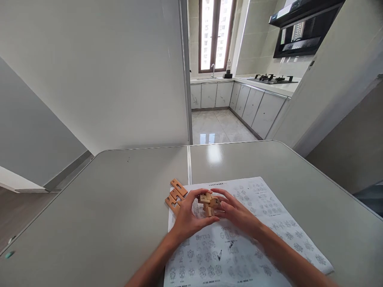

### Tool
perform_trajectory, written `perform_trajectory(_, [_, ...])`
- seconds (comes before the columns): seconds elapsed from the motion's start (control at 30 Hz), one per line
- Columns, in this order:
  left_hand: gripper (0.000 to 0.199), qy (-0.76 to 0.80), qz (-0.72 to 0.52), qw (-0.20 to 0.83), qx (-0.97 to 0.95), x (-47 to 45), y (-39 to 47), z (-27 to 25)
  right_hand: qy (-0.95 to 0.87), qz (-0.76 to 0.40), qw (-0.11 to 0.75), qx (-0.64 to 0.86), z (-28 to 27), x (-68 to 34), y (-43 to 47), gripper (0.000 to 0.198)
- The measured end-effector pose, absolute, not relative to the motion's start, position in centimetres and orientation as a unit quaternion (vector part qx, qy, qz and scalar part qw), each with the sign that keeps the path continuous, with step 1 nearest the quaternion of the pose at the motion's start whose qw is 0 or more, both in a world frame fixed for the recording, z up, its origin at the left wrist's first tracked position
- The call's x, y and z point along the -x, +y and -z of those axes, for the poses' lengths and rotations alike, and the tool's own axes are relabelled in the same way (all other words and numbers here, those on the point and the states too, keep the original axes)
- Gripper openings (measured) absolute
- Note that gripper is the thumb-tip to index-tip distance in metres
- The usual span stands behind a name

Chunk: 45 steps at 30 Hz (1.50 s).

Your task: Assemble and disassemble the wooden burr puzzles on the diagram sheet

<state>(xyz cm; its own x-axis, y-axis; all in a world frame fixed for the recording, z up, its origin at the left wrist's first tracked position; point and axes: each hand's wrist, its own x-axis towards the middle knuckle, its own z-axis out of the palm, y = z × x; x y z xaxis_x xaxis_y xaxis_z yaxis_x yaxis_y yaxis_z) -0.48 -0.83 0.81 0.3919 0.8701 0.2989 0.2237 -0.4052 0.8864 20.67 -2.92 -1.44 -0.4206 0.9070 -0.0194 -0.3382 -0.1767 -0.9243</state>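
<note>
Between my two hands is a small wooden interlocking puzzle (pixel 209 202) made of crossed blocks, with dark numbers on some faces. My left hand (pixel 191 215) curves round its left side, thumb underneath and fingers over the top. From the right, my right hand (pixel 231 205) closes its fingers on the same puzzle. Several flat notched wooden pieces (pixel 177 193) lie just left of my left hand, partly on the paper's corner; they also bear numbers. Below both hands spreads a large printed instruction sheet (pixel 248 247) with rows of small diagrams and handwritten check marks.
A grey table (pixel 119 215) with a light seam holds everything. Its far edge meets a white panel (pixel 119 79) and a doorway to a kitchen with cabinets (pixel 254 105) and a gas stove (pixel 273 79). A small green object (pixel 9 254) lies near the left edge.
</note>
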Motion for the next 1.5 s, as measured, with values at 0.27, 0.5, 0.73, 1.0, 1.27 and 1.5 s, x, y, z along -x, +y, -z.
perform_trajectory(0.27, [0.068,0.380,-0.413,0.379,-0.736,0.3,-0.9,-0.7,-0.461,-0.689,0.432,0.356,0.5,-20.6,-3.1,0.048])
perform_trajectory(0.5, [0.070,0.366,-0.406,0.377,-0.748,0.3,-0.9,-0.7,-0.424,-0.729,0.434,0.317,1.5,-21.0,-2.6,0.042])
perform_trajectory(0.73, [0.068,0.344,-0.407,0.357,-0.767,0.1,-1.2,-0.4,-0.392,-0.758,0.427,0.297,2.3,-21.1,-2.4,0.040])
perform_trajectory(1.0, [0.054,0.417,-0.466,0.358,-0.693,0.8,-0.2,-0.7,-0.436,-0.700,0.443,0.353,2.1,-21.7,-2.0,0.037])
perform_trajectory(1.27, [0.057,0.429,-0.462,0.423,-0.651,0.6,-0.1,-0.3,-0.698,-0.321,0.421,0.482,2.0,-20.2,-3.1,0.045])
perform_trajectory(1.5, [0.064,0.400,-0.434,0.420,-0.690,0.5,-0.3,-0.1,-0.725,-0.305,0.414,0.459,2.0,-20.2,-3.1,0.045])
